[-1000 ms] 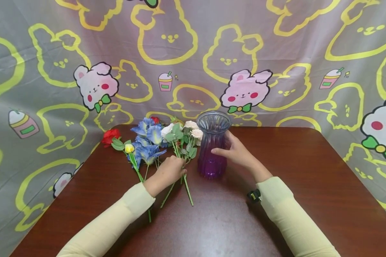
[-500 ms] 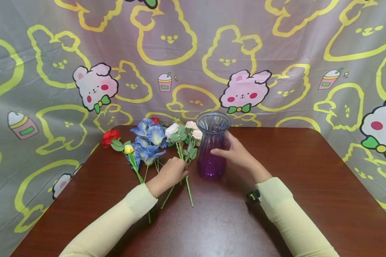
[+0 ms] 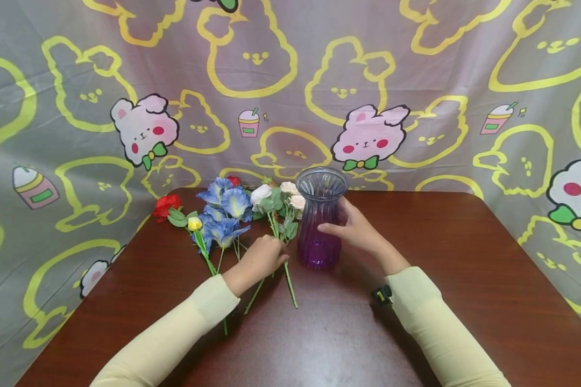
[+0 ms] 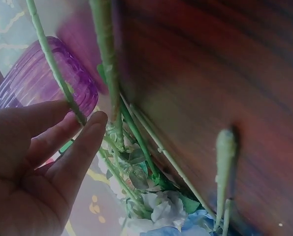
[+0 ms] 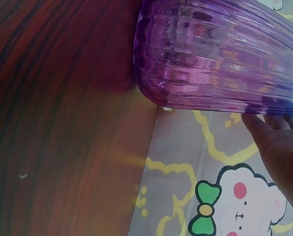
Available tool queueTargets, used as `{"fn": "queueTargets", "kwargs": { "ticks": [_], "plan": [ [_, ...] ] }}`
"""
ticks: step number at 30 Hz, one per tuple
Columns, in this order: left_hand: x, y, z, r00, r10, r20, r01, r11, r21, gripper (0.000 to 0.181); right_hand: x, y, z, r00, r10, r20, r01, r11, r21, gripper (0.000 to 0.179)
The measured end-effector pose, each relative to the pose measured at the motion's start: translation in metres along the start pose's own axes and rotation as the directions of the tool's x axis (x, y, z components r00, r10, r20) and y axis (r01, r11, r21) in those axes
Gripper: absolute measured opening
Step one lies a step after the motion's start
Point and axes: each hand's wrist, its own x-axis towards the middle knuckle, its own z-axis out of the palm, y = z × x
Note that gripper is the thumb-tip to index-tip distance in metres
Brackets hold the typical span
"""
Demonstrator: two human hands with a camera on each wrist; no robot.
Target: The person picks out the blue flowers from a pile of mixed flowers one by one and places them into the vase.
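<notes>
My left hand (image 3: pixel 263 257) pinches a green stem (image 4: pixel 51 64) between thumb and fingers, as the left wrist view shows. That stem runs up to a white rose (image 3: pixel 260 194), with pale pink roses (image 3: pixel 290 188) beside it. To its right, a ribbed glass vase (image 3: pixel 314 255), purple at the base and greyish at the flared rim, stands upright on the table. My right hand (image 3: pixel 365 234) holds the vase from its right side, thumb across the front and fingers behind. In the right wrist view, the fingertips touch the vase's ribbed wall (image 5: pixel 205 73).
Left of the left hand lie blue flowers (image 3: pixel 225 231), a yellow bud (image 3: pixel 195 223) and red flowers (image 3: pixel 167 206), their stems pointing toward the front. The brown table (image 3: pixel 465 279) ends at a patterned curtain (image 3: pixel 290 70). A black device (image 3: pixel 382 295) sits at the right wrist.
My left hand has shifted slightly right, and the white rose and its stem have moved right with it. The right hand and the vase have stayed in place.
</notes>
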Motion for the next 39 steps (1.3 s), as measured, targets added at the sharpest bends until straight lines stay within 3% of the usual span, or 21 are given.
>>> {"fn": "queueTargets", "kwargs": {
  "ticks": [14, 20, 24, 29, 35, 39],
  "plan": [
    [-0.005, -0.001, -0.004, 1.0, -0.016, 0.008, 0.016, 0.999, -0.028, 0.012, 0.002, 0.003, 0.0, 1.0, 0.003, 0.006, -0.003, 1.0, 0.02, 0.08],
    [-0.009, -0.004, -0.012, 1.0, -0.019, -0.006, 0.019, 1.0, -0.016, 0.01, -0.002, -0.015, 0.002, 1.0, 0.001, 0.012, -0.002, 1.0, 0.03, 0.078],
    [-0.015, -0.009, -0.022, 0.997, -0.072, -0.004, 0.072, 0.997, -0.009, 0.009, -0.004, -0.024, 0.003, 1.0, -0.006, 0.02, 0.006, 1.0, 0.016, 0.077],
    [-0.025, -0.018, -0.037, 0.985, -0.171, 0.011, 0.171, 0.985, -0.015, 0.019, -0.004, -0.025, 0.003, 1.0, 0.0, 0.019, 0.0, 1.0, 0.007, 0.077],
    [-0.036, -0.034, -0.052, 0.972, -0.236, -0.003, 0.236, 0.972, -0.004, 0.025, -0.002, -0.019, 0.002, 1.0, -0.007, 0.014, 0.007, 1.0, 0.013, 0.078],
    [-0.043, -0.046, -0.06, 0.949, -0.316, 0.018, 0.315, 0.948, 0.039, 0.021, 0.001, -0.003, 0.001, 1.0, -0.013, 0.002, 0.013, 1.0, 0.022, 0.079]
  ]
}}
